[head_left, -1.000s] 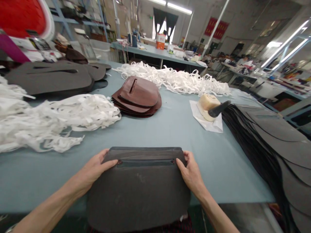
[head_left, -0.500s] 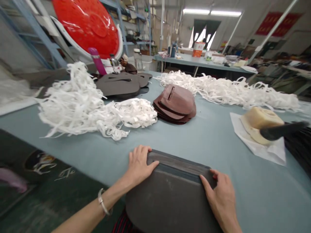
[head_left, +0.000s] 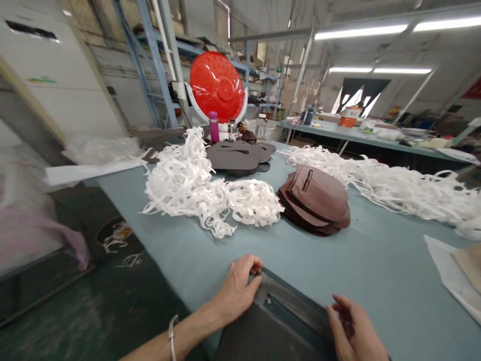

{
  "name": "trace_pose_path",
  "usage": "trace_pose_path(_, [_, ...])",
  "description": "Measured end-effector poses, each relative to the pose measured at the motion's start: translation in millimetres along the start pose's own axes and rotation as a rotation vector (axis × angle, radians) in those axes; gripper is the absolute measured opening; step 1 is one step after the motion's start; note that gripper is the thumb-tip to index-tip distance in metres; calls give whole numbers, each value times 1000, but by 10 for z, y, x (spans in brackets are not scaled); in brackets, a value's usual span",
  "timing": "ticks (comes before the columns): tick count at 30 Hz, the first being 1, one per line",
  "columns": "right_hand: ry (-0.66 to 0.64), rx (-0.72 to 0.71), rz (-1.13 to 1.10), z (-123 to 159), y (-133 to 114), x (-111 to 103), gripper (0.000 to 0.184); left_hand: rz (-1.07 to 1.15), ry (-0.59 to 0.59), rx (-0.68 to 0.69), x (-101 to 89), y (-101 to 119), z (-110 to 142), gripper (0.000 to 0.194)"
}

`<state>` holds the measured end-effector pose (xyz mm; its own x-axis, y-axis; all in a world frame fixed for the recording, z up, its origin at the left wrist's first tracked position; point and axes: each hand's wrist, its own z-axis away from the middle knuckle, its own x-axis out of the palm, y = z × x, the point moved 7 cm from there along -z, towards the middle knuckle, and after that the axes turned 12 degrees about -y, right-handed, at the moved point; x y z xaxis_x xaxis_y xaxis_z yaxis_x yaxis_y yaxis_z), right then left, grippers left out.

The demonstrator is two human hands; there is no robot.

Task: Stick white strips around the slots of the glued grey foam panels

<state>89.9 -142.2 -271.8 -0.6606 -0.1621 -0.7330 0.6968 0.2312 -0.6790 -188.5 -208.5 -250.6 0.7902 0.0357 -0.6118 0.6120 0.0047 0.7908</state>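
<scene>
A dark grey leather-like panel (head_left: 280,326) with a long slot near its far edge lies at the near side of the table, its lower part cut off by the frame. At its far left corner, my left hand (head_left: 240,286) grips the edge between thumb and fingers. My right hand (head_left: 355,328) is at the panel's right edge, fingers curled and apart from the thumb, with nothing visible between them. Beyond the hands sits a stack of brown leather pieces (head_left: 319,193), the top one slotted.
White strips lie in a tangled heap (head_left: 180,175) at left and a long pile (head_left: 406,183) at right. Behind are dark grey cut pieces (head_left: 235,158), a purple bottle (head_left: 214,126) and a red basin (head_left: 218,85). White paper (head_left: 447,273) lies at the right.
The view has swung left and the panel sits lower in it. My right hand's thumb and fingers no longer pinch the panel's right corner; my left hand stays at the left corner.
</scene>
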Motion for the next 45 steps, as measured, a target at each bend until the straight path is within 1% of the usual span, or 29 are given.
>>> trace_pose_path(1, [0,-45,-35,-160,-272,47,44,8,52,14,-70,-2,-19,17])
trace_pose_path(3, [-7,-121,-75,-539,-798,136,41,-48,183,70,-244,61,-84,16])
trace_pose_path(5, [3,-196,-91,-954,-1246,210,42,-162,312,140,-416,200,-191,19])
trace_pose_path(6, [14,-230,-92,-1152,-1422,243,43,-219,364,172,-487,281,-262,21])
trace_pose_path(7, [32,-254,-96,-1330,-1558,271,43,-275,404,202,-542,363,-346,24])
trace_pose_path(9, [35,-258,-104,-1592,-1708,334,41,-380,436,253,-600,500,-549,34])
trace_pose_path(11, [11,-255,-121,-1677,-1736,373,31,-489,409,266,-596,555,-780,48])
trace_pose_path(13, [-4,-252,-141,-1567,-1658,345,26,-587,360,216,-572,501,-1005,55])
trace_pose_path(16, [-3,-209,-163,-1130,-1358,188,30,-643,315,136,-555,328,-1252,48])
trace_pose_path(19, [-45,-68,-219,-567,-844,-34,35,-615,313,123,-617,178,-1388,41])
trace_pose_path(21, [-44,66,-253,-190,-423,-240,38,-582,332,94,-746,92,-1438,41])
trace_pose_path(23, [-39,188,-272,151,-31,-443,42,-541,351,56,-904,57,-1452,41])
trace_pose_path(25, [-68,258,-268,409,216,-563,42,-500,382,30,-1006,136,-1405,40])
trace_pose_path(26, [-84,267,-260,495,256,-584,41,-480,412,26,-1011,231,-1347,42])
trace_pose_path(27, [-97,257,-249,549,237,-581,40,-461,447,29,-972,362,-1264,46])
trace_pose_path(28, [-106,230,-241,569,163,-556,38,-445,479,47,-884,523,-1157,49])
trace_pose_path(29, [-116,190,-242,559,48,-512,36,-436,475,93,-735,710,-1041,51])
trace_pose_path(30, [-124,138,-250,524,-92,-459,34,-433,419,166,-528,903,-927,50])
trace_pose_path(31, [-133,85,-267,476,-232,-404,32,-438,284,292,-256,1105,-816,47])
trace_pose_path(32, [-130,42,-285,425,-347,-364,31,-427,-8,486,114,1296,-694,42])
trace_pose_path(33, [-117,20,-297,383,-415,-342,30,-397,-249,586,407,1392,-551,32])
trace_pose_path(34, [-94,24,-298,358,-427,-339,31,-363,-405,605,592,1410,-434,25])
trace_pose_path(35, [-66,55,-289,358,-380,-354,31,-329,-505,581,690,1373,-355,25])
trace_pose_path(36, [-41,106,-274,388,-284,-376,32,-302,-535,512,698,1285,-324,26])
trace_pose_path(38, [-33,221,-255,532,-23,-405,33,-267,-517,345,561,1035,-320,27])
trace_pose_path(39, [-52,265,-258,634,103,-401,34,-251,-523,275,478,903,-315,27])
trace_pose_path(41, [-103,312,-272,848,283,-369,34,-199,-584,177,365,675,-269,27])
trace_pose_path(43, [-129,330,-271,1019,362,-345,35,-153,-626,121,317,511,-200,25])
trace_pose_path(45, [-119,352,-260,1102,383,-355,36,-156,-593,63,292,383,-156,24])
